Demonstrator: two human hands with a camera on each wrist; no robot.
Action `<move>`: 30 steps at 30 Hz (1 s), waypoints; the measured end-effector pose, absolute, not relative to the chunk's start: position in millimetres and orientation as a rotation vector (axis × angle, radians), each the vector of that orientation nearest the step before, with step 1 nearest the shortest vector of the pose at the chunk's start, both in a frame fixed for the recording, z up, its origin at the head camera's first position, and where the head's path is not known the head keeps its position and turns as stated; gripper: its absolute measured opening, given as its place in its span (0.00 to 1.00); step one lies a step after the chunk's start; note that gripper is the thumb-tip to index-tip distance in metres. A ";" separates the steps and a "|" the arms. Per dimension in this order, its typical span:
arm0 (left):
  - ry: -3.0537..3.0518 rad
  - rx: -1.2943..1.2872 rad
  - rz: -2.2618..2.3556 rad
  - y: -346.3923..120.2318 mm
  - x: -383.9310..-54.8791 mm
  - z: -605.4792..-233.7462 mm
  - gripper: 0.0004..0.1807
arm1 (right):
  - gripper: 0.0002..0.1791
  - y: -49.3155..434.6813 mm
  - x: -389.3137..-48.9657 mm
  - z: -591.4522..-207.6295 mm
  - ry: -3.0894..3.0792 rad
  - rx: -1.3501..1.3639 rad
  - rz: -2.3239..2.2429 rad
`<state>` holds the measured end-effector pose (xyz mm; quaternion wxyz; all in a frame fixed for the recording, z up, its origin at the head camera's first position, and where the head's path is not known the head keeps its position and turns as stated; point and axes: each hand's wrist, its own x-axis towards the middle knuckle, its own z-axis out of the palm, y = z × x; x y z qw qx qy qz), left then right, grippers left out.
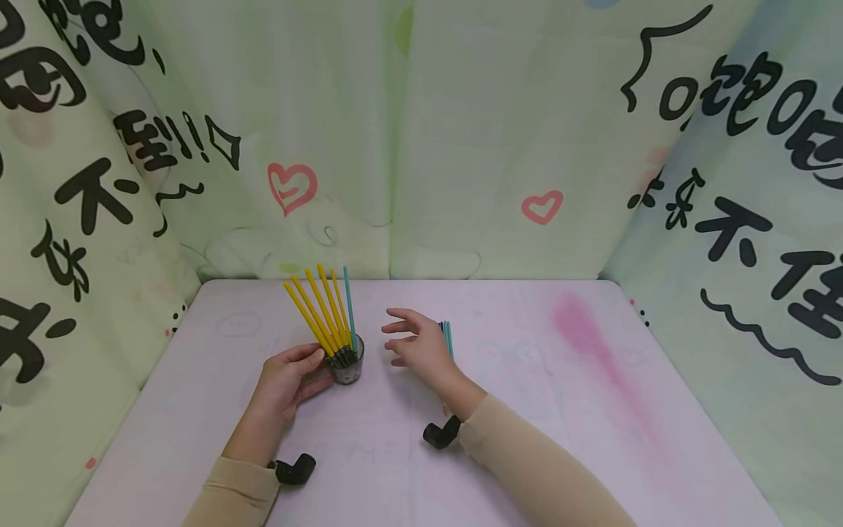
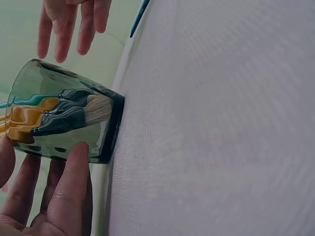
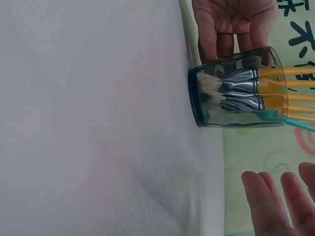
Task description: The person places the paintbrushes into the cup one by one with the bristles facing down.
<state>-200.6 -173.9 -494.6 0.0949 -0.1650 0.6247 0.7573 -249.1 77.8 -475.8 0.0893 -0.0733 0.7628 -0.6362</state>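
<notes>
A clear grey-green glass (image 1: pixel 347 371) stands upright on the table. Several yellow-handled paintbrushes (image 1: pixel 323 311) and one teal-handled paintbrush (image 1: pixel 350 307) lean in it, bristles down. My left hand (image 1: pixel 285 384) holds the glass from its left side, the thumb near the rim and the fingers low against the wall. To the right of the glass my right hand (image 1: pixel 421 351) hovers, fingers spread loosely, with nothing in them. Partly hidden behind that hand are teal and dark blue handles (image 1: pixel 448 337). Bristles show through the glass in the right wrist view.
The table (image 1: pixel 527 454) has a pale pinkish cover with a bright pink smear (image 1: pixel 593 344) at the right. A light green curtain (image 1: pixel 461 132) with black writing and red hearts surrounds its back and sides. Each wrist carries a black camera mount (image 1: pixel 296 469).
</notes>
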 end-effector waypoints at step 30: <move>1.835 -0.494 2.260 -174.5 -200.4 -494.9 0.26 | 0.33 135.5 -240.0 -478.8 2.317 -0.034 -1.860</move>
